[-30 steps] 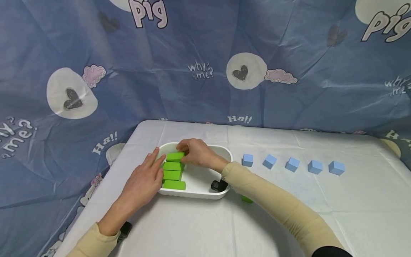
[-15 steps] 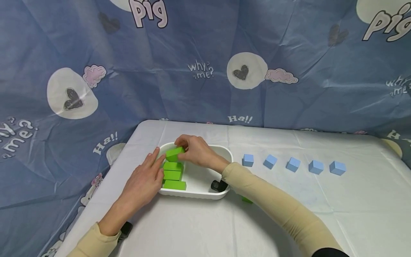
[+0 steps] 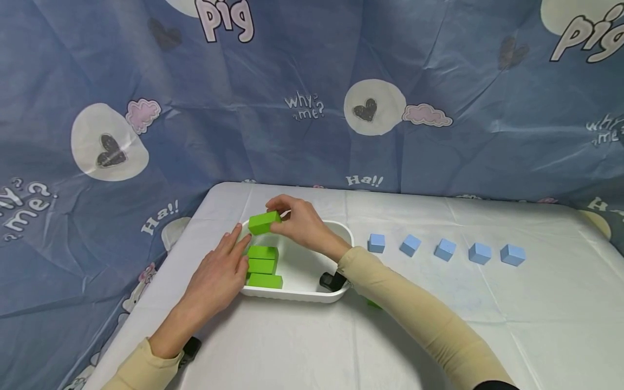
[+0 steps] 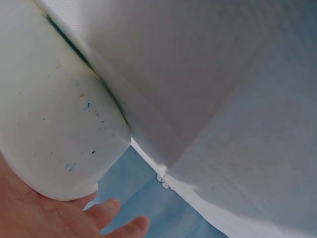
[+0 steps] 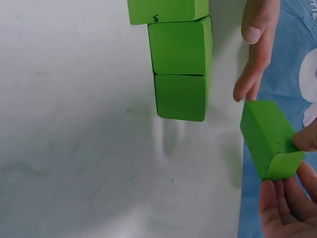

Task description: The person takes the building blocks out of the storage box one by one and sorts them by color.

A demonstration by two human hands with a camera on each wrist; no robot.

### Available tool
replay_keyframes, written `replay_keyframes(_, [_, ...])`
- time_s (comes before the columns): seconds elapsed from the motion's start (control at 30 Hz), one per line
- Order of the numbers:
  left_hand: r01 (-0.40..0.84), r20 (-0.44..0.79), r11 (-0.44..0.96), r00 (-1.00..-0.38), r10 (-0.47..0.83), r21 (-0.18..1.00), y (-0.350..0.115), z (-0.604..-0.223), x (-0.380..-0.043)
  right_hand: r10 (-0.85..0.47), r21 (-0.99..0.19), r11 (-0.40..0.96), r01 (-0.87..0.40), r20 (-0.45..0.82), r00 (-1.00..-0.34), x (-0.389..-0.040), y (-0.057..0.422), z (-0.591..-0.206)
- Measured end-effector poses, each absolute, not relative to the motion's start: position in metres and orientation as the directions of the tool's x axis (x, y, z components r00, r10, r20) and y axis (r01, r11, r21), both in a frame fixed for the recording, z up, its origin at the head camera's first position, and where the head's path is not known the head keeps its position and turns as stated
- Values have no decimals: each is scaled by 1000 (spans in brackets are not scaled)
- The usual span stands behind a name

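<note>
- The right half of the tray (image 3: pixel 297 268) had room, though the wrist camera (image 3: pixel 331 281) hung over its near corner.
- Three blocks (image 3: pixel 261 266) filled the left end, the left hand (image 3: pixel 219 273) along that wall.
- The right hand (image 3: pixel 299 222) and held block (image 3: pixel 264 222) blocked the far-left corner.
- The right sleeve (image 3: pixel 419 311) barred the right side.
- Gaps separated five cubes (image 3: pixel 444 249); bare table (image 3: pixel 307 346) lay between the arms.

A green oblong block (image 3: pixel 264 222) is held tilted near the white tray (image 3: pixel 292 296).

Blue cloth (image 3: pixel 302 54) on the far side says "pig" (image 3: pixel 208 19) left and right, plus "why me?" (image 3: pixel 306 106) and "Ha!!" (image 3: pixel 364 180) repeated lol
</note>
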State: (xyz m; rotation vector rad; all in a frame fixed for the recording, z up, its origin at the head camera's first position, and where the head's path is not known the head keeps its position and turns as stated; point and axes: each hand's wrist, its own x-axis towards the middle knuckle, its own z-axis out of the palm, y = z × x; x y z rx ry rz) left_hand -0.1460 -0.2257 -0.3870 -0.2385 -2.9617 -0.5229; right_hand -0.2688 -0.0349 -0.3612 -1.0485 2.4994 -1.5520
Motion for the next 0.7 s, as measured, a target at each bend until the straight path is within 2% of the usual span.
replay_keyframes(0.3, [176,154,927,-979,131,330,-224,-387,-147,-526,-781,216,-586,412,-744,-265,-34,-348])
replay_keyframes(0.7, [174,148,931,-980,132,321,-225,-387,-147,-556,-796,145,-588,426,-713,-253,-26,-325])
